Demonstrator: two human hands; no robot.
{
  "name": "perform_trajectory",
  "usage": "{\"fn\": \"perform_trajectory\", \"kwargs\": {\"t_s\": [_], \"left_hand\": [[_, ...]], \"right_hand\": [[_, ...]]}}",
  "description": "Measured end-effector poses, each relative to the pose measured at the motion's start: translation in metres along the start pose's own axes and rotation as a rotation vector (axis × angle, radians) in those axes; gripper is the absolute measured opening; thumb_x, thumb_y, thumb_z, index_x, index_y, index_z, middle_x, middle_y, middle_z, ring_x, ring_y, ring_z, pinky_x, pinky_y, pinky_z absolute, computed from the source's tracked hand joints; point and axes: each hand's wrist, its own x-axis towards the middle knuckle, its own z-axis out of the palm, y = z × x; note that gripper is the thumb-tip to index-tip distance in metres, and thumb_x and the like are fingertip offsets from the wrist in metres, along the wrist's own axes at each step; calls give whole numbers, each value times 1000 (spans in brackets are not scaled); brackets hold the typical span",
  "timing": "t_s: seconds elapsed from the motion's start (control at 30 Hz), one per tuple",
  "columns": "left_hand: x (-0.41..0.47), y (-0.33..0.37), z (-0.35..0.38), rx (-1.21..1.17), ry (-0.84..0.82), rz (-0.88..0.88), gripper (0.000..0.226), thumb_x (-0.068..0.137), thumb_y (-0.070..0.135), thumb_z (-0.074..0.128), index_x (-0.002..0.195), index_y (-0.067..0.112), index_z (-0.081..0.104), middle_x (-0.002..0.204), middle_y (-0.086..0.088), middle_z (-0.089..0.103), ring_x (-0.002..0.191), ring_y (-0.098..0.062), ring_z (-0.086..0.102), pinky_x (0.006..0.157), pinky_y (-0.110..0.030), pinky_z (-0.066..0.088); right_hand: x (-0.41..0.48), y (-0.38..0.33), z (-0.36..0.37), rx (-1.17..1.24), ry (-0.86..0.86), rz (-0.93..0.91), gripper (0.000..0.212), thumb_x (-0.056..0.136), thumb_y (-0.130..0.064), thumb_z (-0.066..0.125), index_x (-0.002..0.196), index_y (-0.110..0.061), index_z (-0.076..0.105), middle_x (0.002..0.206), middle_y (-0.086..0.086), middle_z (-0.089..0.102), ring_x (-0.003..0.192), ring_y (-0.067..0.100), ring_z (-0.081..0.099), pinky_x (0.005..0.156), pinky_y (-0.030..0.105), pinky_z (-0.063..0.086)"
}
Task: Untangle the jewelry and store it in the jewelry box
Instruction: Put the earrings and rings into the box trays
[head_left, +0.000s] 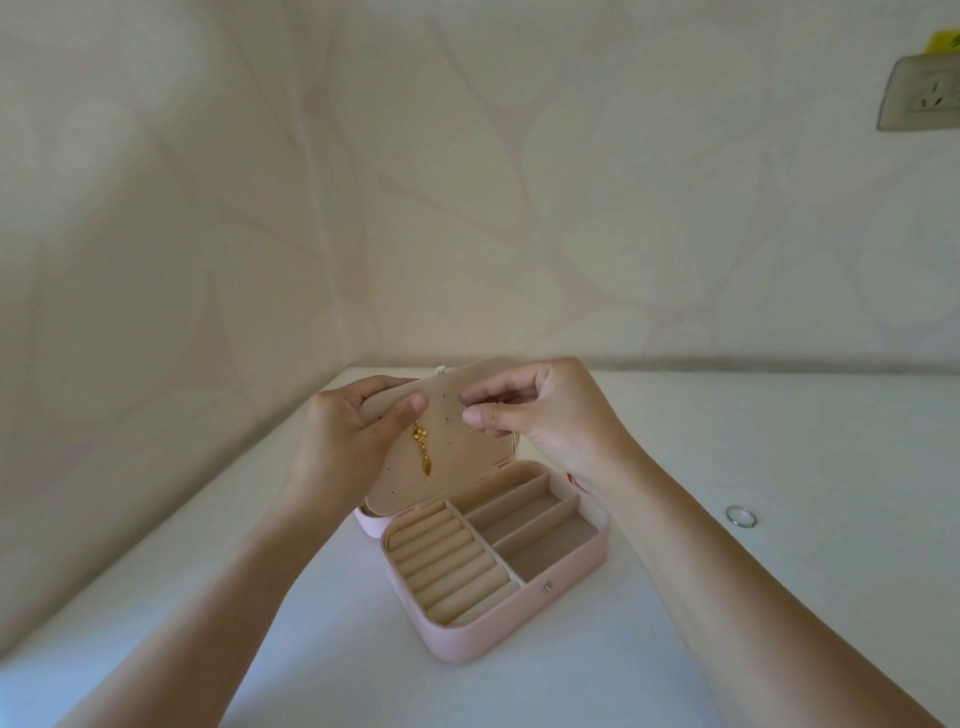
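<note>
Pink leatherette jewelry box (467, 644) with rounded corners lies open on the white desk (727, 597), nearest of the things between the two bare forearms. A small metal snap (547, 587) sits on its front wall. Inside, the beige velvet lining is divided into a row of padded ring rolls (447, 561) on the left and long open compartments (540, 525) on the right.

Behind the base stands the raised beige earring panel (457, 447), dotted with small holes. A gold dangling earring (422, 449) with a flower and a leaf drop hangs against the panel's left half.

The left hand (348, 431) holds the panel's left edge: its grip is clamped on the panel, fingers behind and thumb on the front, just at the top of the earring. The right hand (540, 410) is in front of the panel's upper right, fingers curled, thumb and forefinger tips close together; whether that grip holds anything cannot be told.

Farther right, well apart from the box, a thin silver ring (741, 516) lies on the desk. Beyond is pale wallpaper with a grey wall socket (924, 96) at upper right.
</note>
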Motion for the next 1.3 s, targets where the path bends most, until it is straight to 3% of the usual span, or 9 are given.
{"fn": "perform_trajectory", "kwargs": {"t_s": [0.07,0.17,0.37,0.53,0.7,0.87,1.0,1.13,1.3], "left_hand": [[-2,3,-1,-2,-35,14,12,80,21,72,79,33,69,66,18,69,56,1,64,47,-12,47],[-3,5,-2,34,-75,17,19,74,18,78,80,33,69,68,18,70,59,0,65,48,-12,47],[-3,4,-3,67,-74,9,16,76,20,76,77,34,68,64,18,69,55,1,63,46,-12,46],[-4,4,0,50,-50,8,15,78,20,74,74,33,69,62,15,69,53,1,62,45,-11,45],[-2,-1,2,7,-24,-25,12,77,19,76,84,28,73,68,13,70,58,6,63,47,-7,43],[-2,-1,1,13,-22,41,19,80,17,73,77,35,69,68,18,70,59,3,64,50,-11,47],[-2,-2,0,6,-38,58,25,77,17,75,92,37,70,81,26,70,74,8,64,59,-5,45],[-1,-4,-1,110,-74,222,46,77,11,75,108,40,61,101,28,66,94,10,60,75,-4,43],[-1,-5,3,175,-64,341,28,77,10,75,94,31,66,99,23,65,90,9,59,73,-3,40]], "right_hand": [[0,1,2,-68,10,17,20,69,-7,82,74,-26,75,77,7,74,74,21,68,85,35,56],[1,4,4,-89,9,23,24,70,-6,81,68,-29,74,70,4,73,68,14,66,85,39,56],[0,5,4,-129,90,-18,26,73,-9,79,64,-33,73,66,0,71,65,13,65,79,34,55],[-1,6,9,-192,99,-51,19,74,-11,79,73,-29,74,81,2,73,83,19,66,79,26,52],[0,9,10,-204,82,-79,22,72,-8,79,71,-29,73,78,3,73,80,21,67,68,20,50],[1,10,11,-69,42,-90,19,81,-3,71,80,-22,74,80,1,74,81,17,70,77,24,55],[1,8,9,216,-85,-7,8,85,4,64,90,-2,66,76,8,71,70,13,70,65,19,54],[2,10,9,289,-113,30,9,82,4,67,91,2,66,77,12,70,68,14,69,64,20,55],[3,10,7,316,-130,31,10,80,4,68,82,-6,71,72,3,70,65,10,66,63,18,54]]}}
